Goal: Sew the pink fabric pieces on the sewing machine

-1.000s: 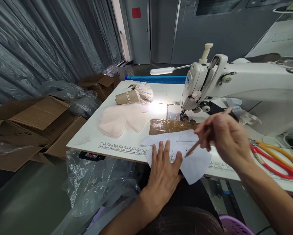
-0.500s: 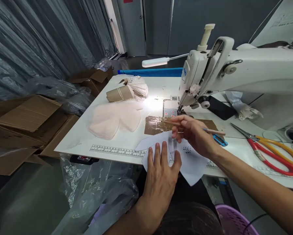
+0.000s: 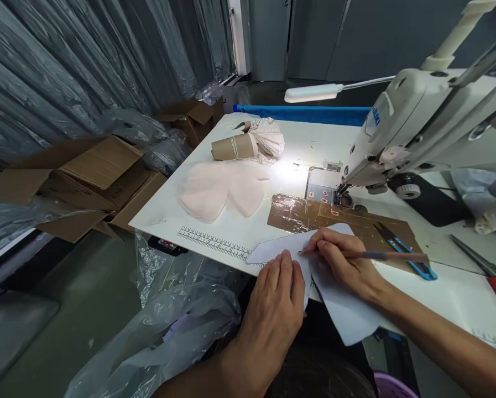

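The left hand [image 3: 275,312] lies on the white paper [image 3: 349,315] at the table's [image 3: 165,213] near edge, its fingers stretched out side by side. The right hand [image 3: 351,265] has its fingers clamped on a pencil [image 3: 386,256], the tip at the paper near the left fingertips. Behind the paper is a brown strip [image 3: 295,214], with blue snips [image 3: 417,268] on its right end; pale pink fabric [image 3: 208,193] lies to the left.

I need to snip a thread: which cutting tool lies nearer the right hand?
The blue snips, partly on the brown strip; the red-handled scissors lie farther, at the picture's right edge.
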`<state>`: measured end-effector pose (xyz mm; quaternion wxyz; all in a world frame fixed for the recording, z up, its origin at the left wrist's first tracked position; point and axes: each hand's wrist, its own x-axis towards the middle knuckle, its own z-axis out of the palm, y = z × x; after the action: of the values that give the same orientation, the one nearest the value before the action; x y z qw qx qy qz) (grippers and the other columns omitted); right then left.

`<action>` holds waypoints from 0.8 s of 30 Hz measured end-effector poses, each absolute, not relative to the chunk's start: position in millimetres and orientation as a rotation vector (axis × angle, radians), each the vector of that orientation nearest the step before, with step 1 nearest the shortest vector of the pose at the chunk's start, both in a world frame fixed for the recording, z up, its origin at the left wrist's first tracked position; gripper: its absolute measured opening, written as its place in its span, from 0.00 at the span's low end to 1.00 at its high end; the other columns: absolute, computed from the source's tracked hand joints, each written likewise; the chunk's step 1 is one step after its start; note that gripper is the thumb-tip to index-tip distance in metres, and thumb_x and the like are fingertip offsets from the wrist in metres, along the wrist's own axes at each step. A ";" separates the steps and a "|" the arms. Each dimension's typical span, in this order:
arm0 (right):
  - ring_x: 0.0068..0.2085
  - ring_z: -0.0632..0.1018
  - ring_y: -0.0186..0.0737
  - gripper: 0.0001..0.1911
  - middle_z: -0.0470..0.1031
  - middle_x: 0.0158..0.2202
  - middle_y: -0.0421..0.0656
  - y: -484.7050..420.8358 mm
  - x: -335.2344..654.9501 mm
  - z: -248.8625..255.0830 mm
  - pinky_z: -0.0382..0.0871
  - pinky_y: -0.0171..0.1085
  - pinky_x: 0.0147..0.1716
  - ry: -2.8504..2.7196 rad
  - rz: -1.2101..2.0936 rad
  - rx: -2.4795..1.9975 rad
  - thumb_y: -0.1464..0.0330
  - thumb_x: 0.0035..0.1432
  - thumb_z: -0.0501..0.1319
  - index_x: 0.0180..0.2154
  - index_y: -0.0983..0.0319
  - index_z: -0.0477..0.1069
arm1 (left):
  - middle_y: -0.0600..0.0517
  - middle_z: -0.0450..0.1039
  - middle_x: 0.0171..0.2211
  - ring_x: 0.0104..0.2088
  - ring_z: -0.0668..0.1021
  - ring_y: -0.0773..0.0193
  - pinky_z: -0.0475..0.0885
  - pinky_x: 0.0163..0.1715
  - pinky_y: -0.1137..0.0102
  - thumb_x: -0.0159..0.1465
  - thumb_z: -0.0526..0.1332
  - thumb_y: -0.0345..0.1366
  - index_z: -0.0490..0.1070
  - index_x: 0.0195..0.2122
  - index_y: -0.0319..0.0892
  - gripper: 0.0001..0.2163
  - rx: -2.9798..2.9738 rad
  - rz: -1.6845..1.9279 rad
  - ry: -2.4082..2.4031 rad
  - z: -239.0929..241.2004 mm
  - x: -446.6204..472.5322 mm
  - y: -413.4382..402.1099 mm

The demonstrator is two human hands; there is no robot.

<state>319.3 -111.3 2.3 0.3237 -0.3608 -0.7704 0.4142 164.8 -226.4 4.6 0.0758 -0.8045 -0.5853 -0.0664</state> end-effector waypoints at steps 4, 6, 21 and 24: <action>0.26 0.69 0.34 0.10 0.70 0.25 0.38 -116.0 316.8 3.6 0.62 0.35 0.29 -2.187 1.018 -0.897 0.71 0.61 0.50 0.31 0.61 0.69 | 0.32 0.60 0.62 0.59 0.69 0.46 0.70 0.56 0.58 0.52 0.72 0.44 0.61 0.59 0.29 0.38 -2.408 -0.208 -1.799 7.4 171.1 -227.3; 0.26 0.69 0.34 0.10 0.69 0.24 0.38 -116.9 317.5 2.7 0.61 0.36 0.28 -2.196 0.965 -0.942 0.72 0.60 0.50 0.30 0.61 0.67 | 0.33 0.60 0.62 0.60 0.68 0.46 0.69 0.56 0.58 0.53 0.72 0.45 0.61 0.59 0.30 0.37 -2.404 -0.172 -1.815 12.7 172.0 -228.0; 0.25 0.68 0.36 0.12 0.69 0.23 0.38 -113.5 321.9 -0.2 0.60 0.36 0.26 -2.108 0.828 -1.031 0.72 0.60 0.48 0.26 0.59 0.65 | 0.34 0.61 0.62 0.58 0.70 0.49 0.70 0.57 0.60 0.54 0.71 0.47 0.63 0.58 0.31 0.36 -2.416 -0.162 -1.841 20.2 170.7 -227.7; 0.24 0.67 0.35 0.13 0.67 0.21 0.38 -113.0 324.8 0.3 0.59 0.36 0.25 -2.103 0.819 -1.031 0.71 0.59 0.48 0.23 0.59 0.63 | 0.34 0.61 0.61 0.58 0.70 0.49 0.70 0.56 0.60 0.54 0.70 0.48 0.63 0.59 0.31 0.36 -2.416 -0.160 -1.837 19.8 171.0 -228.2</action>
<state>324.8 -113.0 0.3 0.3243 -0.3930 -0.8018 0.3121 171.0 -228.2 19.8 0.0512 -0.7939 -0.6036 -0.0526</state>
